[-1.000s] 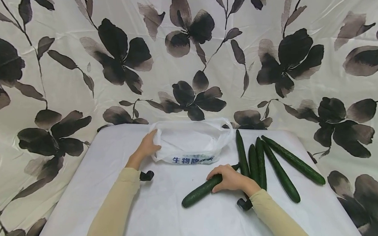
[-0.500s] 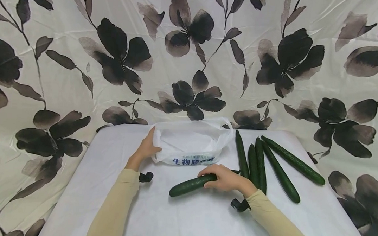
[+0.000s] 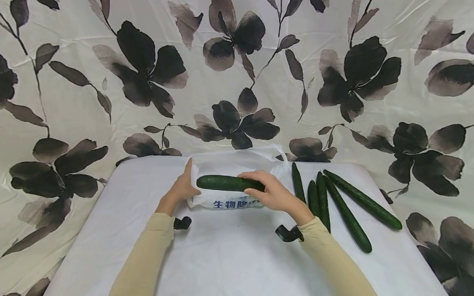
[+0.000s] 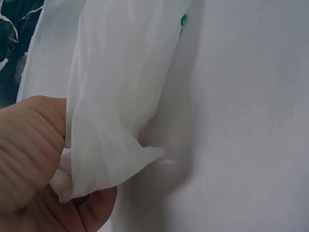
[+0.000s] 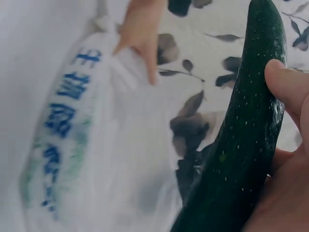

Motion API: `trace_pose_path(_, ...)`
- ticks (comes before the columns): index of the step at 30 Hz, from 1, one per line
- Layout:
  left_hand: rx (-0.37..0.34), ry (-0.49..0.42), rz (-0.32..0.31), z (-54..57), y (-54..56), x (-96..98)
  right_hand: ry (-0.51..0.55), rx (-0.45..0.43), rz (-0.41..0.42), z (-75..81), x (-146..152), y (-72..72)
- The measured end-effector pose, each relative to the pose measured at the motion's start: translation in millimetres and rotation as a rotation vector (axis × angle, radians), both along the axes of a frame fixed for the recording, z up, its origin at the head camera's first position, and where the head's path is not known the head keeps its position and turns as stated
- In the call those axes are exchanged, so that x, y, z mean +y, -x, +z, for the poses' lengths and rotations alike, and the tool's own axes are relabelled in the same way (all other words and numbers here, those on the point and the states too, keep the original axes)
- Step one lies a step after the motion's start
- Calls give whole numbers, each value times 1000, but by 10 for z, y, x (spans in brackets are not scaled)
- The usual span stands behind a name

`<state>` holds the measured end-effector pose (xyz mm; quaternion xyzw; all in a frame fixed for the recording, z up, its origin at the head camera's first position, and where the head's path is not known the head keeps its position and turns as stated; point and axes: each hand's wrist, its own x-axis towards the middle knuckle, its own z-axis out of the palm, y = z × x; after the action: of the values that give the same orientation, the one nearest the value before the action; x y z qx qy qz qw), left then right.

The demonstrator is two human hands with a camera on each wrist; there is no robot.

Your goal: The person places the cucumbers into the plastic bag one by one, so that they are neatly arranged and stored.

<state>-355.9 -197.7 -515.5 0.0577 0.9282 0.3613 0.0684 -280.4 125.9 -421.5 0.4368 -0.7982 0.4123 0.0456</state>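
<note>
Cucumber (image 3: pixel 219 182), dark green and flecked with pale dots, is held off the table in the right hand (image 3: pixel 272 193), lying almost level and crosswise to the person. The right thumb and fingers grasp it near one end, and the other end points toward the left hand (image 3: pixel 183 185). In the head view the cucumber overlaps the mouth of a white plastic bag (image 3: pixel 203 199); whether any of it is inside the bag I cannot tell, though the right wrist view shows it beside the bag with its skin uncovered.

The left hand pinches the bag's left edge between thumb and fingers, with the thin plastic passing between them. The bag lies on its side near the table's far edge, its mouth spread. Large blue characters and smaller green print run along its near side, and a loop handle stands up at its right.

To the right of the bag, five more cucumbers (image 3: pixel 349 214) lie on the table, far ends close together and near ends fanned out. A white cloth covers the table (image 3: pixel 224 258). Both arms wear tan sleeves (image 3: pixel 142 254), with a small black device at each wrist. Behind hangs a pale curtain (image 3: pixel 286 101) printed with dark flowers and leaves.
</note>
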Motion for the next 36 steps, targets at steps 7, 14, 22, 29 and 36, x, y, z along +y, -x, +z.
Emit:
trace_pose_path(7, -5, -26, -3, -47, -9, 7, 40, 23, -41, 184, -257, 197)
trace_pose_path(14, 22, -69, 9, -57, 7, 24, 26, 64, -71, 265, -529, 419)
trace_pose_path(22, 46, -65, 13, -79, 13, 2, -27, 55, -35, 177, -738, 687)
trace_pose_path(29, 50, -15, 22, -77, 11, 6, -51, 54, -36, 14, -830, 897)
trace_pose_path(36, 21, -2, 15, -88, 24, 6, -115, 24, -88, -152, -831, 1091)
